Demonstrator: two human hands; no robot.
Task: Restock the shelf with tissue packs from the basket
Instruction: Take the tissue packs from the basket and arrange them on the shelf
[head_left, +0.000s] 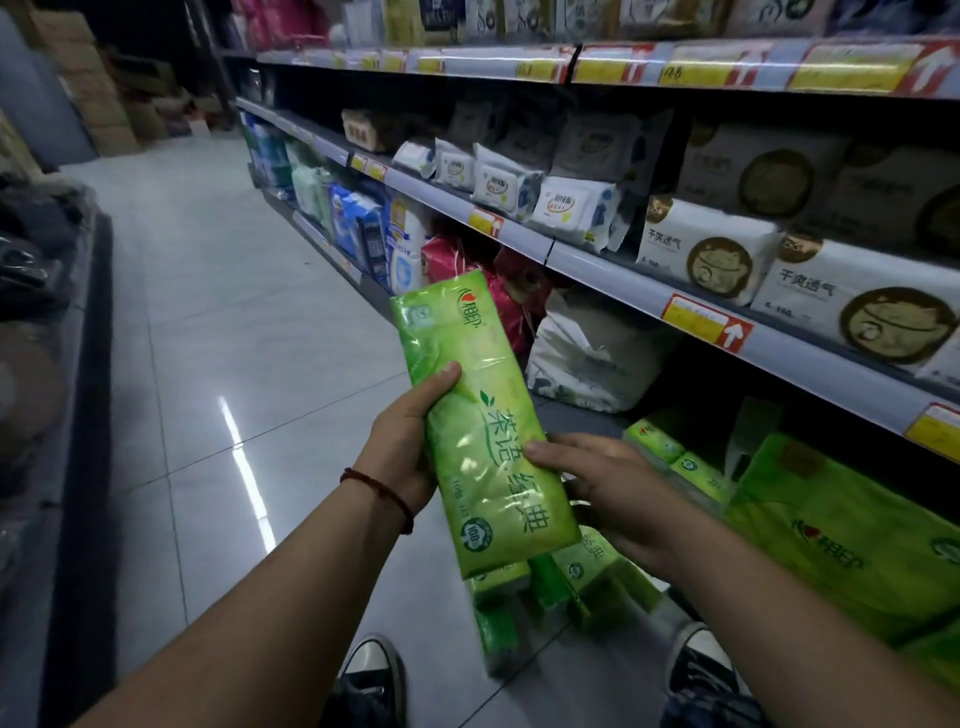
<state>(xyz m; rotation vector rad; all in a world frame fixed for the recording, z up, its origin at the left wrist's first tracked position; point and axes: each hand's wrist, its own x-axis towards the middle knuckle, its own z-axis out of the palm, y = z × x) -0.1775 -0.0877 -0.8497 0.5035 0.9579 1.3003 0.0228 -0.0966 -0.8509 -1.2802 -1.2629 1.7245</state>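
1. While the long, flat tissue pack in bright green plastic wrap is held up in the aisle, it sits on no shelf yet; it hangs tilted, printed face up.
2. The left hand grips the tissue pack's left edge, thumb laid across the face and fingers curled behind it.
3. The right hand holds the tissue pack's lower right edge, thumb tip pressed on the face; its other fingers are partly hidden behind the wrap.
4. Directly below the tissue pack lies a loose heap of green packs of the same kind. The basket itself cannot be made out around them, so whether they lie in it cannot be told.
5. To the right of the tissue pack, the bottom shelf already carries stocked green packs, small ones nearest and larger ones further right, with dark space above them.
6. Judged from this, the restocking looks partway done: some green stock is shelved, this pack has yet to go in to the right, and several below it remain.
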